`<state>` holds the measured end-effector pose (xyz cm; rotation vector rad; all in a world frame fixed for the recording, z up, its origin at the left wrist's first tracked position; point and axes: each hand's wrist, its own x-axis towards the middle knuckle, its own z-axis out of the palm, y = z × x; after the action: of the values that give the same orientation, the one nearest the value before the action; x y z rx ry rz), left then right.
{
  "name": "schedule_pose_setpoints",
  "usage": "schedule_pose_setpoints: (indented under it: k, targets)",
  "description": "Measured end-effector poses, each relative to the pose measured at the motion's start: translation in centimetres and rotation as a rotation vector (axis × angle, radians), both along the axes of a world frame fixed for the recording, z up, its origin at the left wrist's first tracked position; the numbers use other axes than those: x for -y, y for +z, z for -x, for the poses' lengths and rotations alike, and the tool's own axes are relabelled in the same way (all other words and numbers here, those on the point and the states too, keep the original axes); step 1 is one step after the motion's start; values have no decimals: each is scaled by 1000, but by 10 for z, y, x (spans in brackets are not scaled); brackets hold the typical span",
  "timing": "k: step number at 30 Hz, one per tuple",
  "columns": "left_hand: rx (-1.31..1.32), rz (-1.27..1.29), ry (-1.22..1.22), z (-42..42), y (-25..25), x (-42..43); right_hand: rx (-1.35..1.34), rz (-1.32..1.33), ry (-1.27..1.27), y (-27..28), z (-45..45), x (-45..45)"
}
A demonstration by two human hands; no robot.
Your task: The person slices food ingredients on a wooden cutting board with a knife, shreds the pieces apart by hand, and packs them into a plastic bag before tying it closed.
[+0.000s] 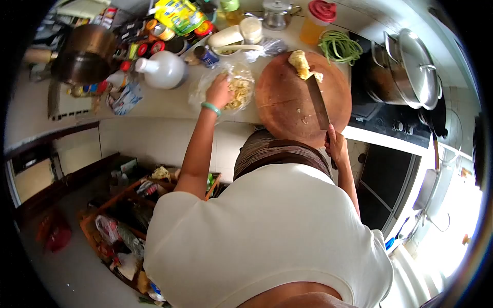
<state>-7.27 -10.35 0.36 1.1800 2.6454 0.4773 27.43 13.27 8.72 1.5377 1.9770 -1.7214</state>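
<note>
My right hand (336,146) is closed round the handle of a kitchen knife (318,102), whose broad blade lies over the round wooden chopping board (277,97). Near the blade's tip, a pale yellow chunk of food (299,62), perhaps chicken, sits at the board's far edge. Small scraps dot the wood. My left hand (220,91), with a green bangle at the wrist, reaches into a clear plastic bag (200,90) at the board's left. Cut pale yellow pieces (239,94) lie in that bag, touching or close to my fingers. How those fingers are bent is unclear.
Green long beans (340,47) lie behind the board, beside a red-lidded jug (316,23). A large steel pot (393,69) stands on the black hob (380,120) at the right. Leftward are a white jug (163,70), several jars and a brown pot (84,54).
</note>
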Motion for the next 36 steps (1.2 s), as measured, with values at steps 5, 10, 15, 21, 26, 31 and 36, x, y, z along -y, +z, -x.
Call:
schedule_pose_setpoints:
  k: [5, 10, 15, 21, 26, 31, 36]
  targets:
    - [82, 200, 99, -35, 90, -22, 73, -134, -40, -8, -28, -4]
    - [49, -285, -330, -47, 79, -121, 58, -133, -106, -2, -34, -5]
    - [-275, -247, -692, -35, -3, -222, 57, -126, -159, -6, -32, -2]
    - [-172, -195, -690, -23, 21, -219, 208, -665, -26, -22, -33, 7]
    - [458, -435, -111, -58, 23, -186, 229, -838, -53, -52, -22, -6]
    - [1684, -830, 382, -84, 28, -149, 214, -819, -29, -62, -8, -15]
    - [1827, -883, 372, -104, 26, -130, 239, -926, 109, -68, 0, -20]
